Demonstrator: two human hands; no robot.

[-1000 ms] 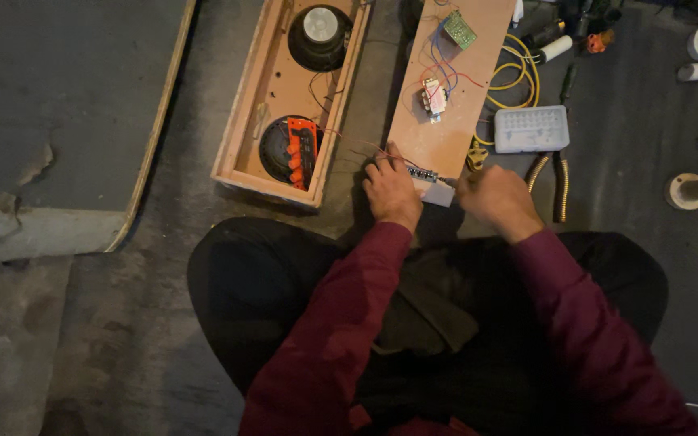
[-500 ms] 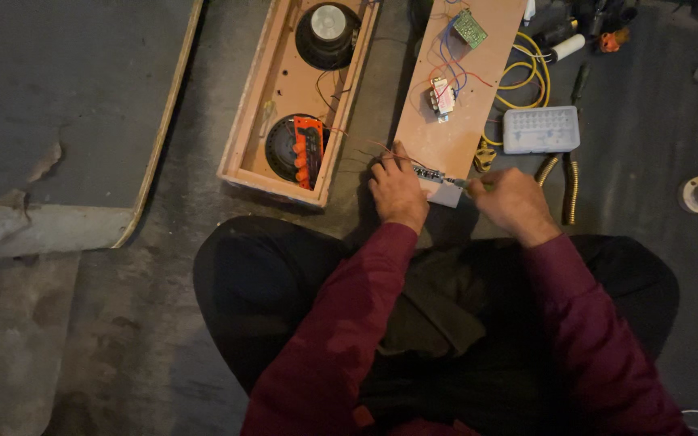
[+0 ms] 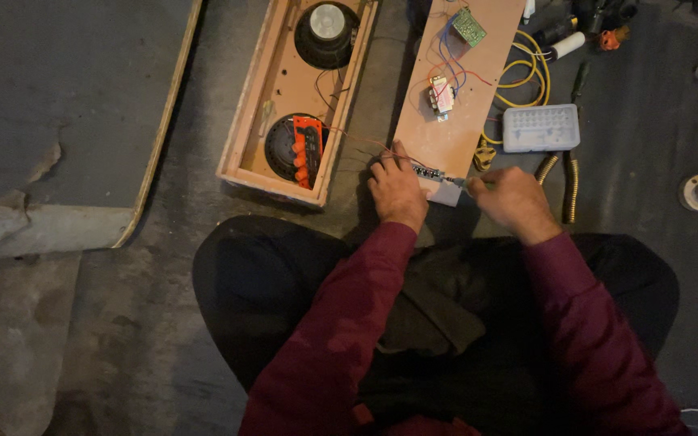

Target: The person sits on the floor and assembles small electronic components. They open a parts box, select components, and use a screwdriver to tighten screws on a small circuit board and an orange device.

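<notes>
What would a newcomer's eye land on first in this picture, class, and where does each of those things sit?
First, the two hands at the centre: the left hand and right hand meet over a small strip-shaped part at the near end of a wooden board carrying wired components. Left of the board lies an open wooden speaker box with two round speakers; to the right sits a pale plastic case.

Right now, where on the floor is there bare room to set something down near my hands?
Bare grey floor lies between the flat grey slab and the open wooden speaker box. Right of the long wooden board it is crowded: yellow cable, white plastic case, pliers.
</notes>
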